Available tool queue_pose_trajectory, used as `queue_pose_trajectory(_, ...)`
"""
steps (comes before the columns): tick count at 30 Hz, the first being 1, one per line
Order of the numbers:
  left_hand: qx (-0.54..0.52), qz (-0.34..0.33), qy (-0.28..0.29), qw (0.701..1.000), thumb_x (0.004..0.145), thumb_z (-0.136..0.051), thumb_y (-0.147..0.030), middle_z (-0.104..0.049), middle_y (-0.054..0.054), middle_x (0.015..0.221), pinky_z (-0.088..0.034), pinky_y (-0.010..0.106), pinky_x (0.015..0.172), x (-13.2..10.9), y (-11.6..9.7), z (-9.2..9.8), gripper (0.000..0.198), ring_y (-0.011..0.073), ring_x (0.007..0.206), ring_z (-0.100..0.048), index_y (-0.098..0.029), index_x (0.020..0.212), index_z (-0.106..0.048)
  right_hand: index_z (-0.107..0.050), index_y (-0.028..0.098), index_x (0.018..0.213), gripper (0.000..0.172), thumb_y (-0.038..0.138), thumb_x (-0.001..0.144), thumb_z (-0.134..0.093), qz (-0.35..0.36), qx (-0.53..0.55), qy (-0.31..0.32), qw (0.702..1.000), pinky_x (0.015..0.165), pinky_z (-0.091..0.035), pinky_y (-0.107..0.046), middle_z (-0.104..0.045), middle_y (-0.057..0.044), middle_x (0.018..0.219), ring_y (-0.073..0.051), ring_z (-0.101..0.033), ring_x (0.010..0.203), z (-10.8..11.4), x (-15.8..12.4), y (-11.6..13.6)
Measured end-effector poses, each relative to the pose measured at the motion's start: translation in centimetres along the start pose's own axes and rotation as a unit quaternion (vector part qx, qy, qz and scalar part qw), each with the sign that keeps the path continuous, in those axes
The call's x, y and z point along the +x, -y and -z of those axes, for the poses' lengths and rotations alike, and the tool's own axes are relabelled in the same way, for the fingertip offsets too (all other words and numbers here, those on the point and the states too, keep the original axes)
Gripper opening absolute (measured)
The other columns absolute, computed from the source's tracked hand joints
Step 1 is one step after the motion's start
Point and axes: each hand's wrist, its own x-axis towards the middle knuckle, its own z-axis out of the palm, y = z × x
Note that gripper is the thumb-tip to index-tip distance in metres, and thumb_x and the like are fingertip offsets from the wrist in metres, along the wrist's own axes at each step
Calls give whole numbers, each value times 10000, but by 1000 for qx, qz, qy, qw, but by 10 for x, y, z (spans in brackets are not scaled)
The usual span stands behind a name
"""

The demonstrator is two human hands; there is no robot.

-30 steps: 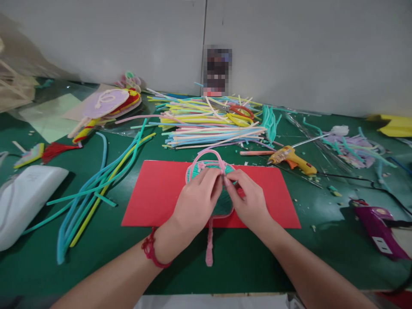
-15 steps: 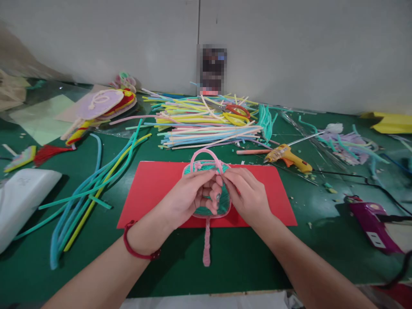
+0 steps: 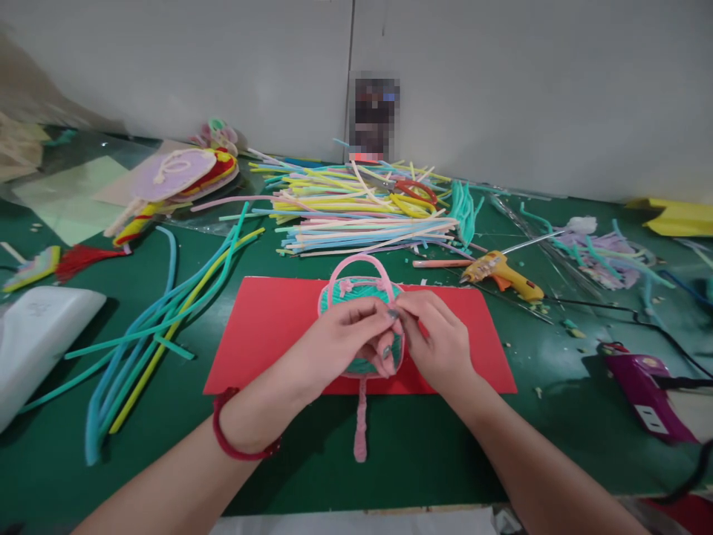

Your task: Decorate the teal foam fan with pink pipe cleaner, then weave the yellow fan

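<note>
A small teal woven fan (image 3: 356, 293) with a pink pipe-cleaner border, an arched pink loop on top and a twisted pink handle (image 3: 361, 429) lies on a red sheet (image 3: 267, 331). My left hand (image 3: 339, 345), with a red cord at its wrist, rests on the fan's middle with its fingers curled and pinched on the fan's right side. My right hand (image 3: 437, 338) meets it there, thumb and fingers pinched on the same spot at the pink border. What lies between the fingertips is hidden.
A heap of coloured pipe cleaners (image 3: 356, 212) lies behind the sheet, with long teal, blue and yellow ones (image 3: 161, 319) at the left. A yellow glue gun (image 3: 504, 271) lies at the right, a purple device (image 3: 646, 383) further right, a white object (image 3: 38, 338) at far left, finished fans (image 3: 178, 174) at back left.
My left hand has turned from palm-down over the fan to fingers curled in a pinch. Both hands' fingertips have closed together on the fan's right side. The fan has stayed in place.
</note>
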Motion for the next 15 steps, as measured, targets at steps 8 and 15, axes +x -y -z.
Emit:
queue_pose_trajectory(8,556,-151,-101,811,913,-390,-248,-617,10,733,-363,226,496,-2,9,0,191,153,647,-589,-191,783,-517,-575,224,802,167,242,913,-452,-115,98,108,983,621,-470,-246,-628,-4,750,-134,-587,695,8,3,-4)
queue_pose_trajectory(15,621,-147,-104,763,950,-329,-293,-618,18,766,-289,244,471,2,11,2,208,166,626,-563,-202,867,-498,-583,212,795,200,298,916,-448,-189,137,152,960,588,-444,-218,-614,1,720,-127,-579,675,10,4,-6)
